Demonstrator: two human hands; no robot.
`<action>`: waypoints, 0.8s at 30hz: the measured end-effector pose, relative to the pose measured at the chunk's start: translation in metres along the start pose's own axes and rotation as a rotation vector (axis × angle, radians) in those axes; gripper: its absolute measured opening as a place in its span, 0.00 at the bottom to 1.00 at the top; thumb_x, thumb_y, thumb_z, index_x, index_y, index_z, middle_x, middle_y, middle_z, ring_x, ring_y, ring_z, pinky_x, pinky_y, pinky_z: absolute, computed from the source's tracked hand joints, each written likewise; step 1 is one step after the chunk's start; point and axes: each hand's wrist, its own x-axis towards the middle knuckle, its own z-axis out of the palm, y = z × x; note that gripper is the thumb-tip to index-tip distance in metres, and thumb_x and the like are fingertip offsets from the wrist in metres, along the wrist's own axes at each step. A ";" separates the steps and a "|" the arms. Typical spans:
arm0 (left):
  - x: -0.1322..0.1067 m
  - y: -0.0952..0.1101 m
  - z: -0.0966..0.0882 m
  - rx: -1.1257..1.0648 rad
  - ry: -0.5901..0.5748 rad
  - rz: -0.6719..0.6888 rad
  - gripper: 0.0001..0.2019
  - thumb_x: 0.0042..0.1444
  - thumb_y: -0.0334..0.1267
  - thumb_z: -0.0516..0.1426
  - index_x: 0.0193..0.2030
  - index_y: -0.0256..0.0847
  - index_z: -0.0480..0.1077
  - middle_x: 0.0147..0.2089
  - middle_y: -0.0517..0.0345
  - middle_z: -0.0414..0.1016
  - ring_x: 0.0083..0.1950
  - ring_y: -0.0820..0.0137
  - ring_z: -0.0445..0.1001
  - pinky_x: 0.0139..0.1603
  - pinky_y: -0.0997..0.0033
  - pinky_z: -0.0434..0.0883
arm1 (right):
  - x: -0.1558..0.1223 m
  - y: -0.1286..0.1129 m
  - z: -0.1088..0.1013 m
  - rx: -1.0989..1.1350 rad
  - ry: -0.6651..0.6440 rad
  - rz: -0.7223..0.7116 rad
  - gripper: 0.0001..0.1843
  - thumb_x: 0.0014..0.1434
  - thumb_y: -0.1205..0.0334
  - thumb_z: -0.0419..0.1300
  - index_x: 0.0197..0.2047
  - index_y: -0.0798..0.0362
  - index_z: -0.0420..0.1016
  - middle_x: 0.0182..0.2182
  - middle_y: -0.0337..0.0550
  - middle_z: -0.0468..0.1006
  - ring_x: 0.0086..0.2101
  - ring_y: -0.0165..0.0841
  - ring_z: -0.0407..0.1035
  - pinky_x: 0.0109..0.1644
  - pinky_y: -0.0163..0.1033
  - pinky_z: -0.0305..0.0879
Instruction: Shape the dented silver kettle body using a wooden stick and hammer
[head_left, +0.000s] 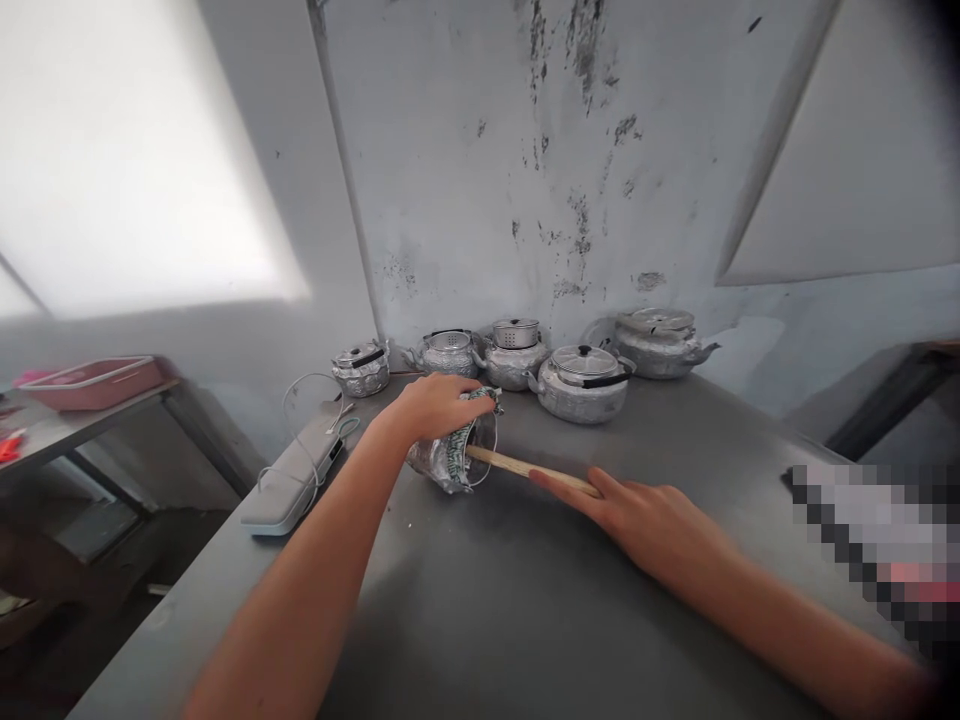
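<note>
My left hand [435,405] is closed over a small metal pot [450,455] lying on its side on the grey table [525,600], with a patterned cloth [459,440] pressed against the pot's rim. My right hand [645,520] grips a wooden stick [517,466] with the forefinger stretched along it. The far end of the stick reaches into the pot's open mouth.
Several aluminium kettles [581,382] stand in a row at the back of the table against the stained wall. A flat grey device with white cables [296,470] lies near the left edge. A pink tray [94,382] sits on a side table at the left.
</note>
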 end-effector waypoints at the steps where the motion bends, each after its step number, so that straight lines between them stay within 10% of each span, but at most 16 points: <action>1: 0.000 0.000 0.000 0.007 -0.003 -0.010 0.27 0.64 0.60 0.47 0.59 0.51 0.76 0.61 0.55 0.78 0.60 0.47 0.74 0.57 0.56 0.68 | 0.000 0.000 -0.001 0.007 -0.004 0.000 0.54 0.56 0.78 0.52 0.77 0.30 0.36 0.35 0.34 0.73 0.20 0.25 0.67 0.24 0.38 0.37; 11: -0.003 -0.004 0.006 0.009 0.048 -0.028 0.32 0.62 0.66 0.49 0.62 0.50 0.74 0.64 0.55 0.75 0.64 0.48 0.71 0.63 0.56 0.65 | 0.004 -0.006 -0.005 0.045 -0.041 0.041 0.46 0.60 0.77 0.50 0.76 0.39 0.44 0.35 0.37 0.75 0.19 0.28 0.68 0.25 0.42 0.32; 15: -0.007 0.001 0.006 0.047 0.066 -0.011 0.27 0.64 0.60 0.50 0.61 0.51 0.75 0.62 0.56 0.76 0.61 0.49 0.73 0.62 0.58 0.66 | 0.005 -0.008 -0.006 -0.024 -0.017 0.089 0.16 0.71 0.64 0.46 0.57 0.53 0.70 0.30 0.42 0.76 0.22 0.35 0.73 0.24 0.44 0.32; 24: -0.005 -0.002 0.007 0.034 0.050 -0.034 0.28 0.63 0.60 0.49 0.62 0.51 0.74 0.60 0.55 0.78 0.58 0.49 0.75 0.58 0.58 0.68 | 0.009 -0.009 -0.004 0.012 -0.024 0.157 0.17 0.75 0.55 0.43 0.41 0.52 0.68 0.26 0.42 0.77 0.22 0.37 0.74 0.24 0.43 0.31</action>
